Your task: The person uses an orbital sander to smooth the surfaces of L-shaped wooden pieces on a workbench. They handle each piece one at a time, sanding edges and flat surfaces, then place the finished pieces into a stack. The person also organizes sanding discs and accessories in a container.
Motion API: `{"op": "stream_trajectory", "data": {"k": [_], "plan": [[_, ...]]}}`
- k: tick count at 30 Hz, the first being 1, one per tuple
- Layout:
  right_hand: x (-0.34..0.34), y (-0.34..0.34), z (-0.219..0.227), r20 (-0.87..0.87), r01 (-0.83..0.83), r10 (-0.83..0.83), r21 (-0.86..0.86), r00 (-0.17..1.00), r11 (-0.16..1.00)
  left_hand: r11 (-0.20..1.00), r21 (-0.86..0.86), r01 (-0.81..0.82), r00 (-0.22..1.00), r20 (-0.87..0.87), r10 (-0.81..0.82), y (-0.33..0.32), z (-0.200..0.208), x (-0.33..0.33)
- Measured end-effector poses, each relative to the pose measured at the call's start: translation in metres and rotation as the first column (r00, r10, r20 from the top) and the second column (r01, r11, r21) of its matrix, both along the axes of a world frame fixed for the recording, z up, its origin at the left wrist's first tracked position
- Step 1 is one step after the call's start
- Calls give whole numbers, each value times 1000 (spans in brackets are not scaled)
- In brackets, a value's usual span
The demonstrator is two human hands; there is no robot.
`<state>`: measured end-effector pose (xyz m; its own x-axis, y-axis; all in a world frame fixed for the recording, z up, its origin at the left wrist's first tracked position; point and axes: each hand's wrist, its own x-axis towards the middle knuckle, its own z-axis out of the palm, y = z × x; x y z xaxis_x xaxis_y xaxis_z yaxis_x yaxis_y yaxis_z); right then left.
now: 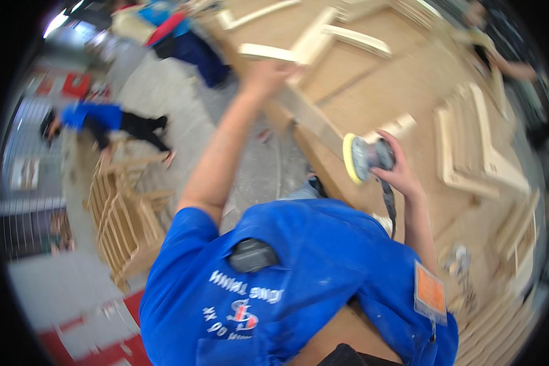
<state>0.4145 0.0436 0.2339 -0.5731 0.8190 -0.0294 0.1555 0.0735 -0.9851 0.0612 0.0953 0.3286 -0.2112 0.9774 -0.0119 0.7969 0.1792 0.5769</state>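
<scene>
My left hand (269, 78) is closed around a pale wooden frame (314, 41) made of several joined bars, at the near edge of the workbench. One long bar (314, 114) of pale wood runs from beside that hand toward my right. My right hand (402, 166) grips a round power sander (372, 155), tilted on its side so its yellow pad (351, 158) faces left. The pad is close to the long bar's right end; I cannot tell whether they touch. A dark cord (390, 210) hangs from the sander toward me.
Stacked wooden frames (479, 143) lie on the workbench (366, 88) to the right, with more bars at its far side. Slatted wooden pieces (125, 222) stand on the floor at left, near a bending person in blue (94, 119). Other people stand far left and far right.
</scene>
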Motion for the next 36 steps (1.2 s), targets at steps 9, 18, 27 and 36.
{"op": "stream_trajectory", "data": {"k": [9, 18, 27, 36], "plan": [[42, -36, -69, 433, 453, -437, 71, 788, 889, 959, -283, -10, 940, 324, 106, 36, -124, -147], [8, -55, -123, 732, 450, -399, 141, 552, 882, 922, -364, -132, 972, 134, 192, 28, -275, -71], [41, 30, -168, 753, 464, -499, 290, 430, 837, 920, -390, -42, 999, -37, 30, 10, -307, -99], [67, 157, -166, 864, 538, -434, 246, 256, 806, 927, -374, 19, 957, 276, 92, -27, -313, -94]]}}
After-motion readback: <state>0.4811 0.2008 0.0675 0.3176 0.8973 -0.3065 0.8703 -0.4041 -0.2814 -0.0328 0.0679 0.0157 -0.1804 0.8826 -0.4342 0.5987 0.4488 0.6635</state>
